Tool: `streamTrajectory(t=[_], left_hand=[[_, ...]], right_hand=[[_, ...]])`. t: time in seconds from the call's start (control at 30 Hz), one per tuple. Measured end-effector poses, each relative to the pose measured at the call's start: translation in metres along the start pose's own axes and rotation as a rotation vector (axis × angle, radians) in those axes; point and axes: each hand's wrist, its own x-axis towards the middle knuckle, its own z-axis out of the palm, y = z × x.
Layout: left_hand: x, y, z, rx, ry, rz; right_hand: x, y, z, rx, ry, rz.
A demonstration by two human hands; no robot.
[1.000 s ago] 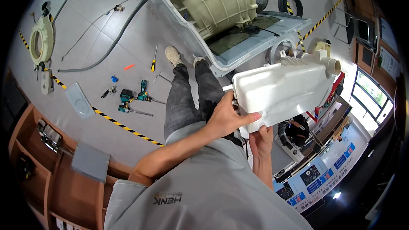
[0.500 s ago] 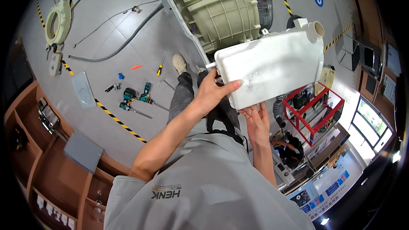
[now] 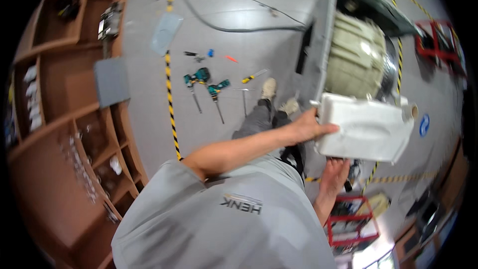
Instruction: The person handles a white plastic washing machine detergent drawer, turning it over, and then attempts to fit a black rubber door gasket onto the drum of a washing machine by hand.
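Touching lower edge of white tank point(image 3: 368, 129) with fingers of right hand point(image 3: 334, 175), can't tell how far closed, clamping left edge between thumb and fingers of left hand point(image 3: 308, 127), holding it in front of cream drum point(image 3: 354, 56).

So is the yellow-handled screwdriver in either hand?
No, the yellow-handled screwdriver lies on the floor, while the left hand grips the white plastic housing, the right hand at its edge.

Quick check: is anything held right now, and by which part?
A white plastic box: the left hand grips its left end, thumb over the broad face; the right hand is at the lower edge near that end.
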Motion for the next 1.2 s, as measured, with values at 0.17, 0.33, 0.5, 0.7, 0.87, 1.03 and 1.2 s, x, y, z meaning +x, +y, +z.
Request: streamTrajectory(t=[0.17,0.33,0.5,0.7,0.87,1.03,1.2], left_hand=[[-0.030,0.001,0.006,-0.082,0.015,0.016],[-0.047,-0.020,0.010,-0.146,0.091,0.119],[-0.072,-0.024,-0.005,-0.300,0.043,0.097],[-0.106,-0.023,-0.034,-0.322,0.067,0.147],[-0.132,-0.038,-0.073,-0.294,0.047,0.153],[-0.165,-0.052,-0.100,-0.279,0.073,0.204],[-0.177,-0.074,-0.119,-0.224,0.143,0.285]], right_hand=[[-0.006,-0.011,0.020,0.035,-0.178,-0.008],[-0.008,-0.016,0.014,-0.067,-0.244,0.006],[-0.013,-0.004,-0.005,-0.169,-0.432,-0.066],[-0.032,-0.028,-0.049,-0.536,-0.253,0.160],[-0.007,-0.074,-0.120,-0.407,-0.073,-0.016],[-0.033,-0.116,-0.037,-0.335,-0.274,-0.197],[-0.022,-0.115,0.015,-0.572,-0.391,-0.228]])
